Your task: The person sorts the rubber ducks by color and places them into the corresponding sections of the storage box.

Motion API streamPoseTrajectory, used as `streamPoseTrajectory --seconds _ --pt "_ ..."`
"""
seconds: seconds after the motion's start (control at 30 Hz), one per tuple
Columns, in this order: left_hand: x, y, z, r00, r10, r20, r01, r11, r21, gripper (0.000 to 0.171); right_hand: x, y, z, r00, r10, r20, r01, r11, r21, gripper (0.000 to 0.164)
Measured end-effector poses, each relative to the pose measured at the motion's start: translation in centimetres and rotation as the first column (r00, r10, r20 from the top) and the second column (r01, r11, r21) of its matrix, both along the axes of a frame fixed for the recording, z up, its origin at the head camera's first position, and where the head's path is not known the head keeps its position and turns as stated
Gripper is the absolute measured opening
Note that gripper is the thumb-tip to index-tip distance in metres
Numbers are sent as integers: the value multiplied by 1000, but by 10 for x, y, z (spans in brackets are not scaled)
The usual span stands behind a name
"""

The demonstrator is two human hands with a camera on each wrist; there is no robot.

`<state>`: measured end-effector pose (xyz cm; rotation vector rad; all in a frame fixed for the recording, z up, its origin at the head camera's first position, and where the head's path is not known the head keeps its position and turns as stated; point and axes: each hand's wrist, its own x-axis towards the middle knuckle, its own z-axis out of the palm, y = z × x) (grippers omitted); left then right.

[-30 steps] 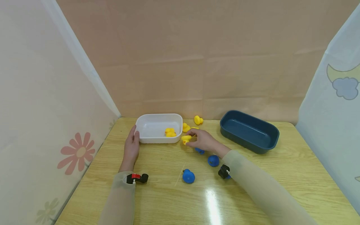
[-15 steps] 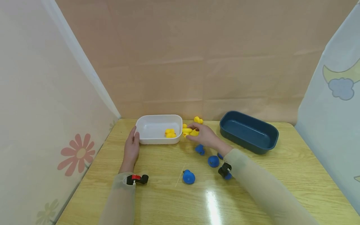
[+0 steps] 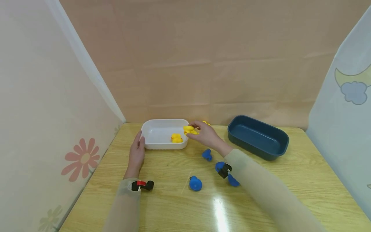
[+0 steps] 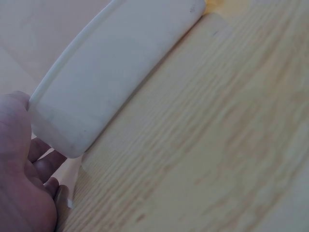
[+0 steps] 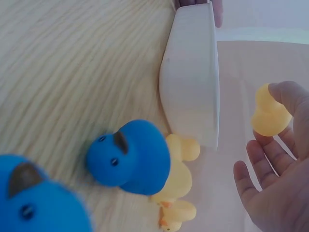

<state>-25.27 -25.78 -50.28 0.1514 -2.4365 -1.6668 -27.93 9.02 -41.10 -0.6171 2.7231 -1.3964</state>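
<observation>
My left hand point(image 3: 137, 154) holds the left end of a white plastic bin point(image 3: 165, 146), thumb and fingers at its corner; the left wrist view shows fingers point(image 4: 44, 164) by its lower edge. My right hand point(image 3: 207, 135) pinches a yellow rubber duck point(image 5: 271, 116) between thumb and fingers, raised at the bin's right rim. Two yellow ducks point(image 3: 176, 138) lie inside the bin, near its right end. Beyond the bin's right end, the right wrist view shows several more yellow ducks point(image 5: 177, 178), which my right hand partly covers in the head view.
Blue rubber ducks point(image 3: 195, 183) are scattered on the wooden table point(image 3: 162, 206) in front of the bin, some partly under my right forearm. At the back right stands a dark blue bin point(image 3: 258, 133). A tan backdrop point(image 3: 208, 64) rises behind the table.
My right hand has lifted the yellow duck from the tabletop beside the bin and carried it up and slightly left to the rim. The left hand has stayed at the bin.
</observation>
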Motion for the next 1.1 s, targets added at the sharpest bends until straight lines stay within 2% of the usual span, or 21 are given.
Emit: streamPoseTrajectory --seconds 0.33,0.67,0.8,0.93,1.1 --pt "-1 4 -2 1000 1 2 -1 1000 4 67 -10 -14 1 999 27 19 -26 999 -20 41" --pt "-1 6 -1 1000 5 -9 -5 1000 2 66 -20 -23 -4 999 5 32 -5 1000 14 43" --pt "0 7 -1 1000 -1 -6 1 1000 2 65 -21 -23 -6 998 -1 65 0 1000 13 53" --pt "0 8 0 1000 -6 -14 6 1000 -3 64 -21 -21 -8 997 -39 67 37 999 28 61" --pt "-1 6 2 1000 -5 -30 5 1000 -18 65 -20 -13 -6 992 -107 60 107 994 7 61"
